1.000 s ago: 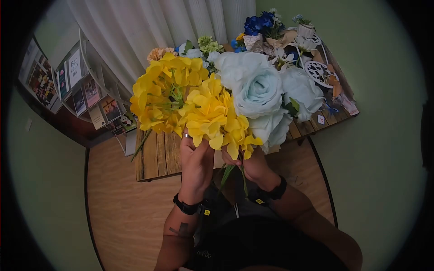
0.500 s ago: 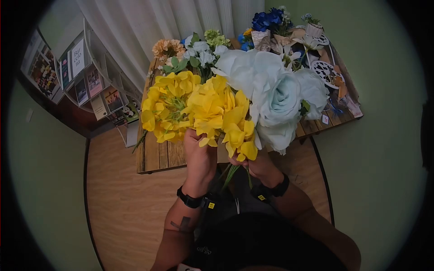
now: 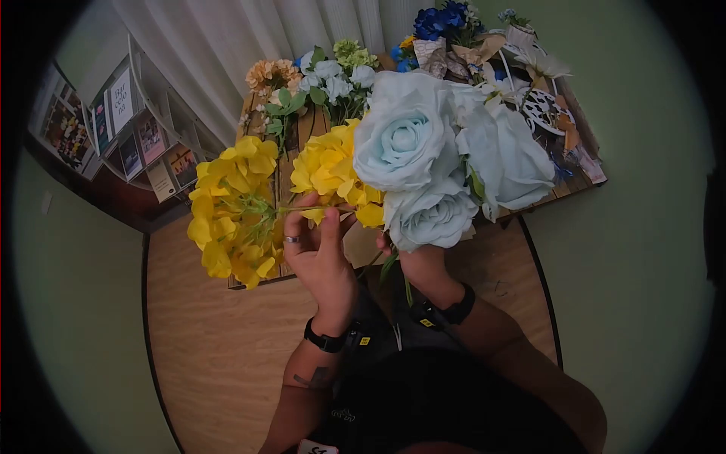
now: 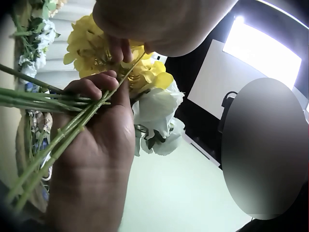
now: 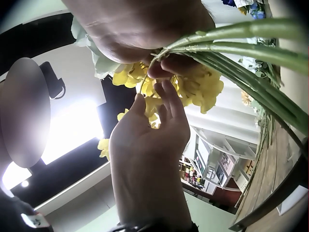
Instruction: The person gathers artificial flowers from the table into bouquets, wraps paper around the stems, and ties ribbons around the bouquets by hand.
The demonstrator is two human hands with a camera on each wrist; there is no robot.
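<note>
My left hand [image 3: 324, 265] pinches a thin stem of the left yellow bloom [image 3: 231, 212], between thumb and fingers. That bloom hangs to the left, its green underside showing. Another yellow cluster [image 3: 325, 163] sits beside large pale blue roses [image 3: 404, 140]. Beneath the roses, my right hand [image 3: 423, 266] grips the gathered stems. In the left wrist view the right hand [image 4: 94, 140] is curled round several green stems [image 4: 58, 140], below the left hand [image 4: 164, 24]. The right wrist view shows the left thumb and fingers [image 5: 139, 104] at a thin stem, under the right hand [image 5: 145, 29].
On the wooden table [image 3: 302, 140] lie peach flowers [image 3: 272, 74], small pale blue flowers [image 3: 329, 79] and dark blue ones [image 3: 446, 21]. White openwork metal [image 3: 544, 112] stands at the right. A booklet rack [image 3: 151, 140] is at the left, below a white curtain [image 3: 227, 53].
My left hand has moved outward to the left, drawing one yellow bloom away from the other yellow cluster. The pale blue roses have tilted, turning their faces more into view. My right hand keeps its grip.
</note>
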